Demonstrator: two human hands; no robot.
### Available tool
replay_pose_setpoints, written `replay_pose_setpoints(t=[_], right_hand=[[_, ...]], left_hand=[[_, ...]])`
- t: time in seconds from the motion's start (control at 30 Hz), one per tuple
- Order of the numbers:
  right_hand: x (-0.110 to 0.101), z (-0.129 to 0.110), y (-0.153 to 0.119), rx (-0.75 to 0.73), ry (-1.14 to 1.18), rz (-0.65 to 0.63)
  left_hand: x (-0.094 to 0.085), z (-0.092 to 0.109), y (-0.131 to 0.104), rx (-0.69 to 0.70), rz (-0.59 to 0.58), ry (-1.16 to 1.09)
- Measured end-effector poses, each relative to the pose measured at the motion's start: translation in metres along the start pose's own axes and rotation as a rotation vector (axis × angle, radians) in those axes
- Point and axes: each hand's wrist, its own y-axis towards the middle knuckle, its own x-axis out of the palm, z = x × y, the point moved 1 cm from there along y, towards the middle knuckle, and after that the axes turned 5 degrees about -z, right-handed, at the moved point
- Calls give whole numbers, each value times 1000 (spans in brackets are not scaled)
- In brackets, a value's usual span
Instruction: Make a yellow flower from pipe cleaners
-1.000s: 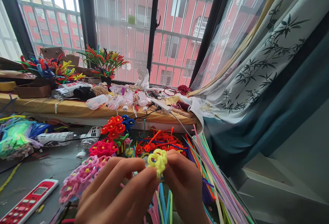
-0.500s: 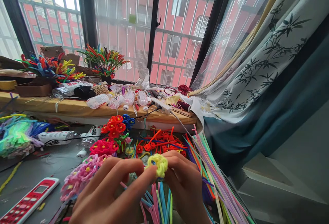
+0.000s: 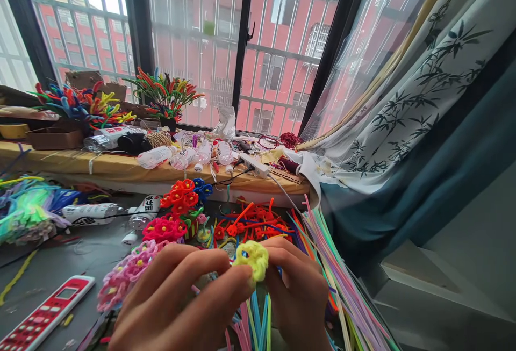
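Between my two hands is a small yellow pipe-cleaner flower [image 3: 258, 259] made of looped petals. My left hand [image 3: 181, 292] pinches it from the left, thumb at its lower front. From the right, the fingers of my right hand [image 3: 298, 286] grip its other edge; their tips are partly hidden behind it. Below the hands lie loose pink, blue and green pipe cleaners [image 3: 262, 313]. Just left of my left hand are finished pink flowers [image 3: 129, 270], with crimson flowers [image 3: 165, 228] and red flowers [image 3: 180, 195] beyond.
A red and white remote-like device [image 3: 48, 313] lies at the left. Plastic bottles [image 3: 143, 216] and a pastel pipe-cleaner bundle [image 3: 36, 208] are behind it. Long pipe cleaners [image 3: 342, 276] stretch along the right. A power strip [image 3: 253, 165] sits on the cluttered window ledge [image 3: 121, 165].
Both hands have shifted slightly right with the yellow flower, which has turned a little. My left thumb sits further across its front.
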Motion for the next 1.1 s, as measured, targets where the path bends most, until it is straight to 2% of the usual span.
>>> replay_pose_setpoints(t=[0.1, 0.33, 0.6, 0.93, 1.1], right_hand=[[-2, 0, -1, -18, -36, 2], [-4, 2, -1, -20, -82, -7], [-6, 2, -2, -31, -88, -27], [-6, 1, -1, -30, -68, -31], [-5, 2, -1, -39, -69, -41]], left_hand=[[0, -3, 4, 64, -23, 22], [5, 4, 5, 55, -19, 43], [7, 0, 2, 88, -6, 90], [9, 9, 10, -23, 53, -41], [11, 10, 12, -59, 86, -3]])
